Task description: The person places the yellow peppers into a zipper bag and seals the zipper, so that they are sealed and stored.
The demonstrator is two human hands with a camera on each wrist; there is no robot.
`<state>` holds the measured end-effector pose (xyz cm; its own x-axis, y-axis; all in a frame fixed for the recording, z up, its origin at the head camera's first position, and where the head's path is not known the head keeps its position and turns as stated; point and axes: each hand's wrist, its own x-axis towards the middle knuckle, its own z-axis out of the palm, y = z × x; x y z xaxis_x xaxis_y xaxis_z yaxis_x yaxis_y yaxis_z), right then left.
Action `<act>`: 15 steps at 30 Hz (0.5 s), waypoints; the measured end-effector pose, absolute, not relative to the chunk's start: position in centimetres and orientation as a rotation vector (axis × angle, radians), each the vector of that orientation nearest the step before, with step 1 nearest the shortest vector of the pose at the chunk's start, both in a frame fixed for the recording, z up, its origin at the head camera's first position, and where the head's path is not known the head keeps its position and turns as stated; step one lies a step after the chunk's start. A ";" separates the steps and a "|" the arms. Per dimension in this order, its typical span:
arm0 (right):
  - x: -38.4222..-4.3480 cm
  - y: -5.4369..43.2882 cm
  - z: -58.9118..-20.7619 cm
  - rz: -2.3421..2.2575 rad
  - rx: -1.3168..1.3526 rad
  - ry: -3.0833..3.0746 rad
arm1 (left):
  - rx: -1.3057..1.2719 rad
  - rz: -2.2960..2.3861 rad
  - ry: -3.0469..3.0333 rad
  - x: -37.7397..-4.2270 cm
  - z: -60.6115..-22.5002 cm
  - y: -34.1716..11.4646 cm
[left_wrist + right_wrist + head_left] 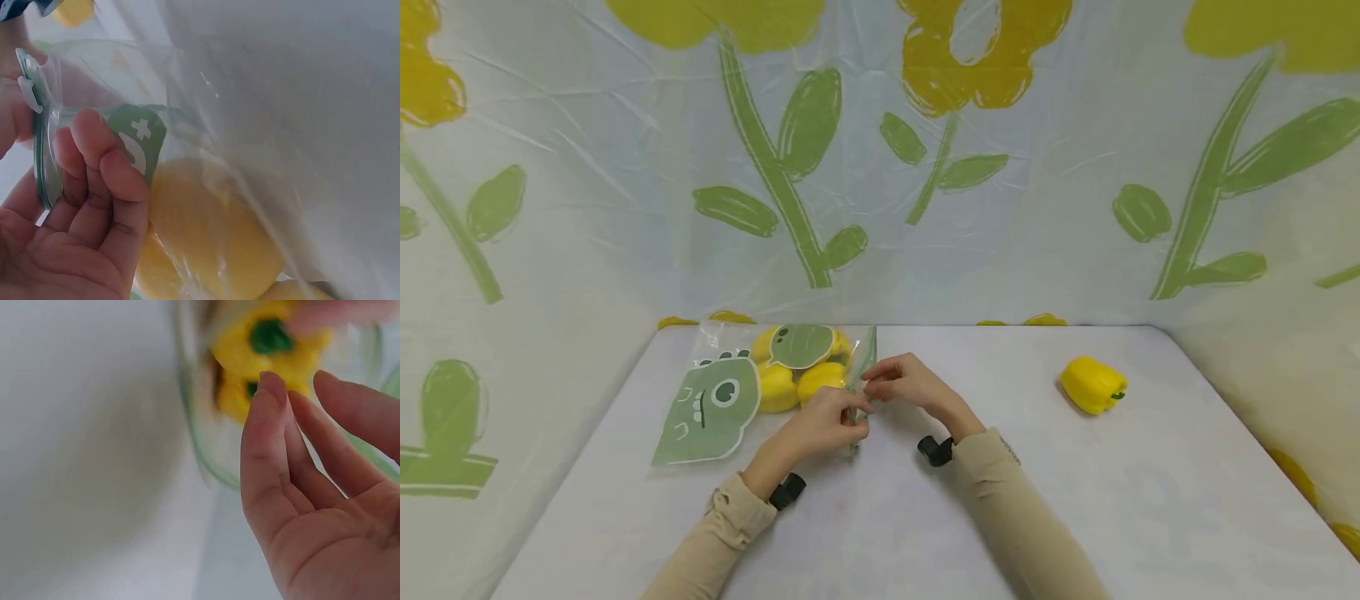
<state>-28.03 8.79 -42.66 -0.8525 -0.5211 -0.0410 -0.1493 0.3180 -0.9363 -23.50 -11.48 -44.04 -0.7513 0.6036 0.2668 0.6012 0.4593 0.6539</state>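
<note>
A clear zip bag (pixel 709 421) with a green cartoon monster print lies at the left of the table, its mouth facing right. Several yellow bell peppers (pixel 777 389) fill its far right part. My left hand (pixel 829 421) holds the near side of the mouth, the green zip edge (pixel 40 156) passing between its fingers. Just right of the mouth, my right hand (pixel 913 385) has its fingers loosely bent, and nothing shows between them in the right wrist view. Past its fingertips, peppers with green stems (pixel 270 336) show through the bag opening.
A single yellow bell pepper (pixel 1090 386) lies on the white table (pixel 1150 500) to the right. A flower-print cloth (pixel 1000 250) stands behind the table and along both sides. Each wrist wears a small black camera (pixel 936 451).
</note>
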 end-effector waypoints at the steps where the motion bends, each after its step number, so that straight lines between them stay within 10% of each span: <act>1: -28.0 9.4 -42.1 -1.532 -0.620 2.270 | 1.094 1.194 2.682 -23.5 -44.0 -11.5; 15: -28.0 24.3 -35.3 -1.115 -1.013 3.060 | 1.070 1.192 2.667 -23.4 -44.1 -11.4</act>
<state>-27.96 24.28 -35.30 -0.7908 -0.4364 0.4292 -0.6102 0.6167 -0.4972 -23.36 -11.43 -44.06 -0.7632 0.6010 0.2372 0.5777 0.4703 0.6672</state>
